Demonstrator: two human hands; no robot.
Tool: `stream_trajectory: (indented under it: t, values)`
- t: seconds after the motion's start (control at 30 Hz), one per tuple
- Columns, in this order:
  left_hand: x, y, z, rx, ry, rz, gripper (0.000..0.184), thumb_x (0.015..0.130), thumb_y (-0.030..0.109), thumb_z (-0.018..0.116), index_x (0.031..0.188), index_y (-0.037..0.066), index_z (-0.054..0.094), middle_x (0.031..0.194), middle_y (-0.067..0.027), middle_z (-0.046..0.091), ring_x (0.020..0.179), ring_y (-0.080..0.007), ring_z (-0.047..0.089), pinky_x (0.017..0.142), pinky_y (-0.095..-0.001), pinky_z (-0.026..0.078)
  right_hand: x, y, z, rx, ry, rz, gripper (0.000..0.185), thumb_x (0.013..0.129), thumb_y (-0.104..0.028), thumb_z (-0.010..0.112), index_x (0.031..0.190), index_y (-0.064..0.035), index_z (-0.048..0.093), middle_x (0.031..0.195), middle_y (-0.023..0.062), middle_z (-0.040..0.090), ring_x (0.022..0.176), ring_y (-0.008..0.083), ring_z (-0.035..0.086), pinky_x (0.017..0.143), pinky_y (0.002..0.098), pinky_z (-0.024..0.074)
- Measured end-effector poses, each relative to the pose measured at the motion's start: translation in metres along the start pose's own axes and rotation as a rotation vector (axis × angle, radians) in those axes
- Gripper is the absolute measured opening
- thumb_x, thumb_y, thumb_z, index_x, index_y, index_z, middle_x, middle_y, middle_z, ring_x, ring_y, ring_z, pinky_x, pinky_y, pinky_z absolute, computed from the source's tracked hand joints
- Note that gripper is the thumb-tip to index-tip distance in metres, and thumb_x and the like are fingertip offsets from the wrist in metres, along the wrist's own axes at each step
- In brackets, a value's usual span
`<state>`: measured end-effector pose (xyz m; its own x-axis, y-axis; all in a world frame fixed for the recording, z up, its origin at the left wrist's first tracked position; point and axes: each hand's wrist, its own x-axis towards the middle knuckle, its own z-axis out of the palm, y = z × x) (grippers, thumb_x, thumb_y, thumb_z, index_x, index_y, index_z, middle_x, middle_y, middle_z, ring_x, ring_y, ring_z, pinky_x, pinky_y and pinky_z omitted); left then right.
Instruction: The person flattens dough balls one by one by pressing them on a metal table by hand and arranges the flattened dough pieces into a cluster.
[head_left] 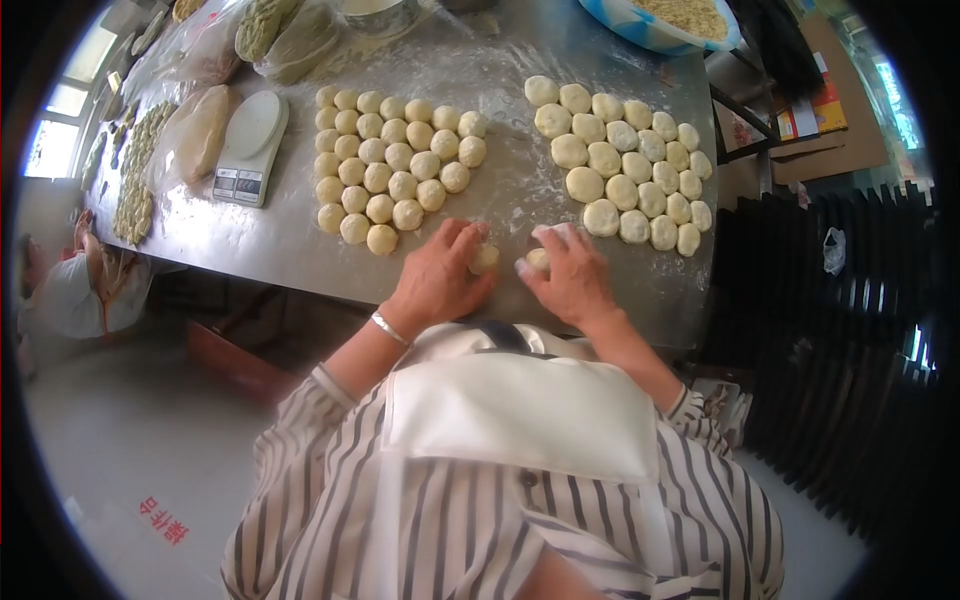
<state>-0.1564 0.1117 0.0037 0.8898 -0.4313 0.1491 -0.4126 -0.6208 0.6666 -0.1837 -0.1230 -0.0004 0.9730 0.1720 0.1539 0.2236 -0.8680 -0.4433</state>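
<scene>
My left hand (443, 272) is curled around a small dough ball (486, 260) near the table's front edge. Beside it on the right, my right hand (572, 278) has its fingers bent over another dough ball (539, 260), which shows at its thumb side. Rows of round dough balls (397, 157) lie ahead of my left hand. Flatter dough pieces (636, 170) sit in a second group ahead of my right hand.
The metal table (500, 130) carries a white scale (249, 145), bagged dough (200, 130) and a blue-white basin (660, 25). Small pieces (140, 175) lie at the far left, near another person (90, 280). Black stacked trays (820, 330) stand right.
</scene>
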Motion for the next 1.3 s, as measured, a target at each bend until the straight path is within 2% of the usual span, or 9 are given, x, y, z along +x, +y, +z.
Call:
stream_trajectory:
  t: [0.13,0.27,0.47,0.77,0.87,0.97,1.07,1.17,1.3]
  values:
    - [0.023,-0.005,0.006,0.058,0.077,0.035,0.036,0.096,0.01,0.07,0.132,0.007,0.063,0.13,-0.0175,0.063,0.11,-0.0391,0.065,0.095,-0.0485,0.055,0.027,0.006,0.007,0.109,0.092,0.015,0.031,0.098,-0.027,0.071,0.124,-0.0121,0.062,0.12,0.0186,0.064,0.108,0.0405,0.066,0.084,0.0535,0.0577]
    - [0.054,-0.006,0.037,0.079,0.083,0.094,0.039,0.098,0.006,0.063,0.136,0.003,0.06,0.136,-0.0215,0.061,0.131,-0.0417,0.058,0.112,-0.0483,0.048,0.046,0.009,0.029,0.058,-0.044,0.079,0.028,0.101,-0.022,0.065,0.126,-0.01,0.062,0.121,0.0201,0.063,0.112,0.0418,0.064,0.088,0.0546,0.0565]
    - [0.053,-0.02,0.067,0.269,0.105,0.157,0.049,0.101,0.013,0.057,0.148,-0.001,0.054,0.16,-0.0227,0.05,0.16,-0.0419,0.033,0.131,-0.0553,0.027,0.043,0.018,0.049,-0.137,-0.008,-0.001,0.032,0.102,-0.022,0.062,0.131,-0.0091,0.063,0.121,0.0177,0.061,0.114,0.0381,0.061,0.092,0.0516,0.0555]
    - [0.053,-0.028,0.073,0.326,0.068,0.172,0.059,0.102,0.017,0.048,0.158,0.0,0.047,0.168,-0.0198,0.044,0.165,-0.0383,0.024,0.135,-0.0556,0.012,0.035,0.017,0.057,-0.236,0.06,-0.063,0.03,0.102,-0.021,0.059,0.129,-0.0094,0.065,0.122,0.0147,0.061,0.115,0.037,0.059,0.093,0.0521,0.0515]
    - [0.053,-0.025,0.069,0.37,0.124,0.213,0.054,0.101,0.016,0.053,0.153,0.0,0.052,0.16,-0.0194,0.052,0.16,-0.0372,0.035,0.132,-0.0541,0.023,0.034,0.023,0.06,-0.149,0.09,-0.066,0.032,0.1,-0.021,0.062,0.129,-0.0086,0.065,0.121,0.0159,0.063,0.114,0.0384,0.06,0.094,0.0527,0.0511]
    - [0.046,-0.007,0.044,0.147,0.185,0.069,0.043,0.099,0.014,0.061,0.14,0.0,0.059,0.14,-0.0187,0.067,0.139,-0.038,0.059,0.117,-0.0492,0.045,0.033,0.042,0.051,0.076,0.052,-0.015,0.035,0.098,-0.02,0.066,0.13,-0.0074,0.064,0.12,0.0169,0.065,0.114,0.0398,0.062,0.096,0.0531,0.0513]
    - [0.027,0.01,0.002,-0.061,0.052,-0.307,0.038,0.097,0.021,0.07,0.127,0.001,0.063,0.116,-0.0182,0.075,0.11,-0.0392,0.072,0.094,-0.0469,0.057,0.006,0.047,0.02,0.22,-0.064,0.066,0.036,0.096,-0.019,0.071,0.129,-0.0062,0.064,0.12,0.0172,0.066,0.117,0.0405,0.062,0.098,0.0527,0.0518]
    - [0.015,0.004,-0.008,0.073,-0.269,-0.494,0.045,0.091,0.029,0.078,0.126,0.004,0.064,0.107,-0.0207,0.076,0.099,-0.0412,0.074,0.087,-0.0474,0.059,-0.015,0.036,0.004,0.1,-0.101,0.057,0.037,0.093,-0.018,0.076,0.125,-0.0059,0.063,0.121,0.0158,0.066,0.118,0.0407,0.062,0.099,0.0518,0.0522]
    - [0.015,0.001,0.006,0.008,-0.275,-0.454,0.044,0.082,0.026,0.084,0.117,0.008,0.065,0.105,-0.019,0.072,0.1,-0.0417,0.07,0.086,-0.0491,0.056,-0.007,0.014,-0.016,0.263,-0.343,0.242,0.041,0.086,-0.017,0.084,0.119,-0.0074,0.063,0.119,0.0124,0.067,0.116,0.0392,0.062,0.097,0.0511,0.0518]
